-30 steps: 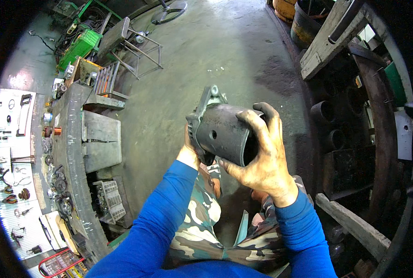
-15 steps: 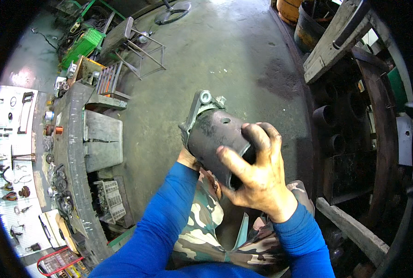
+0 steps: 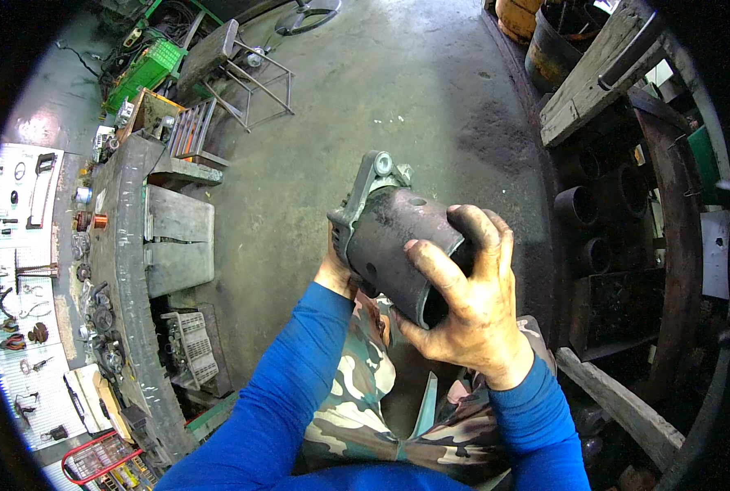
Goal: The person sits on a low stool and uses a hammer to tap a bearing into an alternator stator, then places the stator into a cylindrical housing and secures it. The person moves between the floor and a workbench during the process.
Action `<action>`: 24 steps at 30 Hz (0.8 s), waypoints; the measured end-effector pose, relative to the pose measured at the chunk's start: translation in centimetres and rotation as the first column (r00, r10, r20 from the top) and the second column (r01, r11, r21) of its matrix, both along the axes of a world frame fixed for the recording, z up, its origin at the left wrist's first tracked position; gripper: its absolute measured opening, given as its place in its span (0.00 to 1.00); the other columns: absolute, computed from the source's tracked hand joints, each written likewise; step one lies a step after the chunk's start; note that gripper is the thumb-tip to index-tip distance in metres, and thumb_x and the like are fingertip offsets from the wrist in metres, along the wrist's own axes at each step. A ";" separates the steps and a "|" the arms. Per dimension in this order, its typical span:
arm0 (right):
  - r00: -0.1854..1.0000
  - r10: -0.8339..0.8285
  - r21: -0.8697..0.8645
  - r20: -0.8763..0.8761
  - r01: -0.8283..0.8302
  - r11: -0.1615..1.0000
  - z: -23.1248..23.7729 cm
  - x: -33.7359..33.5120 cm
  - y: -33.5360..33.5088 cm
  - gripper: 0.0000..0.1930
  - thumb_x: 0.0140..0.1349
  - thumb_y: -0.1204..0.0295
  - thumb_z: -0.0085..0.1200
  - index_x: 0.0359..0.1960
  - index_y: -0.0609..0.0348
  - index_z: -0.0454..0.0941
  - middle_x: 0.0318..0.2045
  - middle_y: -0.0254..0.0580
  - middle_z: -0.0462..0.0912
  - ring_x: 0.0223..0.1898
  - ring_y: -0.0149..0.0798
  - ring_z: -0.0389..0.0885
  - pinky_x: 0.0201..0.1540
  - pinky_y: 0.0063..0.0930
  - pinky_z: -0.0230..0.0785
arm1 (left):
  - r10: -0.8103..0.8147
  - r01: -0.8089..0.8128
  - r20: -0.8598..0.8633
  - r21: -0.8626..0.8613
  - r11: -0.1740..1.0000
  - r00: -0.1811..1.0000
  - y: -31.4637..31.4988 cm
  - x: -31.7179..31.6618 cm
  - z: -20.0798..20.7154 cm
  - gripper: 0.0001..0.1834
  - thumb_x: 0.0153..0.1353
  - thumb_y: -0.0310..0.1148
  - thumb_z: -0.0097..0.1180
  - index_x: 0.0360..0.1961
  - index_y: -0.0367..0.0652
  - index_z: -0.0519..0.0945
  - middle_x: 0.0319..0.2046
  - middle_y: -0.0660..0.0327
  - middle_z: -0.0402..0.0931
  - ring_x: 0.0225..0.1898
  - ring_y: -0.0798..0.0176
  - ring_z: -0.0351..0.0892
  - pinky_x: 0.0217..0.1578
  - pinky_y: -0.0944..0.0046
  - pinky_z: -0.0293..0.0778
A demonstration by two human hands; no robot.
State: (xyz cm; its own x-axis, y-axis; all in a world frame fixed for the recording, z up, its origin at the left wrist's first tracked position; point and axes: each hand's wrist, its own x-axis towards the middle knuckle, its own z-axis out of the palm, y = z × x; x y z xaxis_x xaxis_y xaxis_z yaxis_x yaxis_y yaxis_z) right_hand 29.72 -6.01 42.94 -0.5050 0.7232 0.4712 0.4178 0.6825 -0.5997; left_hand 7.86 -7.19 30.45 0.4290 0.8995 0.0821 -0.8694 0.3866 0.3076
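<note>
Your right hand (image 3: 471, 307) has its fingers (image 3: 430, 258) wrapped around the open near end of the dark metal cylinder (image 3: 398, 245), held above your lap. Its long axis runs from lower right up to upper left, the grey bracketed end cap (image 3: 363, 196) pointing away. Your left hand (image 3: 336, 266) grips beneath that end, mostly hidden. Farther left stands the desk (image 3: 128, 245); beyond it, a green crate (image 3: 148, 69).
</note>
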 end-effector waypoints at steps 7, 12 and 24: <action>1.000 -0.026 -0.085 0.004 0.027 0.996 -0.5 -0.2 -0.2 0.46 0.28 0.69 0.77 0.60 0.43 0.74 0.61 0.65 0.66 0.61 0.69 0.68 0.58 0.60 0.71 | 0.015 -0.063 -0.212 -0.220 0.974 0.977 -0.1 -0.3 0.7 0.38 0.76 0.62 0.34 0.75 0.47 0.62 0.73 0.49 0.63 0.72 0.45 0.65 0.73 0.42 0.62; 0.999 -0.041 -0.137 -0.006 0.040 0.990 -0.8 -0.4 0.0 0.48 0.31 0.68 0.78 0.62 0.45 0.70 0.62 0.67 0.64 0.61 0.70 0.67 0.59 0.59 0.71 | 0.046 -0.189 -0.372 -0.358 0.914 0.927 0.0 1.1 2.6 0.40 0.74 0.64 0.34 0.75 0.47 0.64 0.72 0.47 0.64 0.71 0.43 0.67 0.73 0.42 0.64; 0.993 -0.108 -0.285 0.049 0.118 0.951 -1.8 0.0 1.1 0.47 0.37 0.67 0.77 0.64 0.53 0.67 0.61 0.64 0.64 0.63 0.68 0.67 0.65 0.56 0.68 | 0.035 -0.264 -0.492 -0.405 0.875 0.870 1.6 0.5 1.9 0.39 0.73 0.61 0.37 0.73 0.41 0.66 0.70 0.45 0.68 0.68 0.40 0.72 0.68 0.39 0.70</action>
State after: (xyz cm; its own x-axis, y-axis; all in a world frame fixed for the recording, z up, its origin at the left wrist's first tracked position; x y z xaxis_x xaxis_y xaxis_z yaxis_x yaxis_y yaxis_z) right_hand 29.67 -4.89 41.17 -0.4236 0.8786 0.2203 0.5051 0.4310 -0.7477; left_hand 8.33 -5.56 32.40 0.1698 0.8419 -0.5122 -0.7299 0.4567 0.5086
